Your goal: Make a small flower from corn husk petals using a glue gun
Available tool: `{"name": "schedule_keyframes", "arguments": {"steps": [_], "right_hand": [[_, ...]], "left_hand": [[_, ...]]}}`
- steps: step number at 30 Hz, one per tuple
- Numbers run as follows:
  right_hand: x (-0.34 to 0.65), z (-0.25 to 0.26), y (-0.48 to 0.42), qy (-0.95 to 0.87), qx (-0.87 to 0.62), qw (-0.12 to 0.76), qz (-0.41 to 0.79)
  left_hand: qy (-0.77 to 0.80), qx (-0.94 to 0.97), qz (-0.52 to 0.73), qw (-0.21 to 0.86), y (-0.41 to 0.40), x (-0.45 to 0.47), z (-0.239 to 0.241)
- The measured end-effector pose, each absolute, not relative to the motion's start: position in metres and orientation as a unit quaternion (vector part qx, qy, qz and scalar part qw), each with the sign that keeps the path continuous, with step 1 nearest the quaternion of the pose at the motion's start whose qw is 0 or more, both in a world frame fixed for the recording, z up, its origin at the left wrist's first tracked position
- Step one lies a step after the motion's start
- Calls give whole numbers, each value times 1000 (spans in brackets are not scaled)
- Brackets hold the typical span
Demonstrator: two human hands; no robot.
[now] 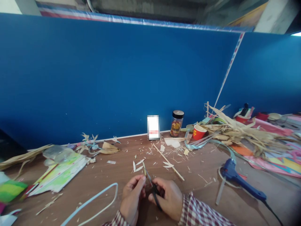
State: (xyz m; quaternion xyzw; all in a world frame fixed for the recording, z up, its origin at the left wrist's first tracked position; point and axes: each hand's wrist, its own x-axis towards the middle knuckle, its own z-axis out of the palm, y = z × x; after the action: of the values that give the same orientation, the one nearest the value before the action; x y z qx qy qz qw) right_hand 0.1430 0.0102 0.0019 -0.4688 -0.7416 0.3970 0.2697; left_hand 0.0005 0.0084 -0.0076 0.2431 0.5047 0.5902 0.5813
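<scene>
My left hand [131, 194] pinches a small pale strip [145, 171], perhaps dried husk, between thumb and fingers. In my right hand [171, 198] are scissors [156, 195] with black handles, their blades pointing up and left beside the strip. Whether the blades touch it I cannot make out. Just beyond my hands lie slim white petal-shaped pieces [134, 167]. A thin pale stick [175, 171] slants across the table to their right, with more such pieces [168, 164] against it.
Scraps litter the brown table [98, 175]. A blue glue gun [244, 182] and its cord lie right. Behind stand a black-lidded jar [176, 124], a red paper cup [198, 133] and piled dried husks [240, 133]. A pale blue looped strip [94, 197] lies left. A blue partition [117, 78] closes the back.
</scene>
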Motion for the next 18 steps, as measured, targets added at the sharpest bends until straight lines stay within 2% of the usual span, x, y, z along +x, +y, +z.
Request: {"name": "schedule_keyframes", "arguments": {"steps": [18], "right_hand": [[144, -1, 11, -737, -464, 287, 399]], "left_hand": [[520, 250, 586, 569, 8, 2, -6]]}}
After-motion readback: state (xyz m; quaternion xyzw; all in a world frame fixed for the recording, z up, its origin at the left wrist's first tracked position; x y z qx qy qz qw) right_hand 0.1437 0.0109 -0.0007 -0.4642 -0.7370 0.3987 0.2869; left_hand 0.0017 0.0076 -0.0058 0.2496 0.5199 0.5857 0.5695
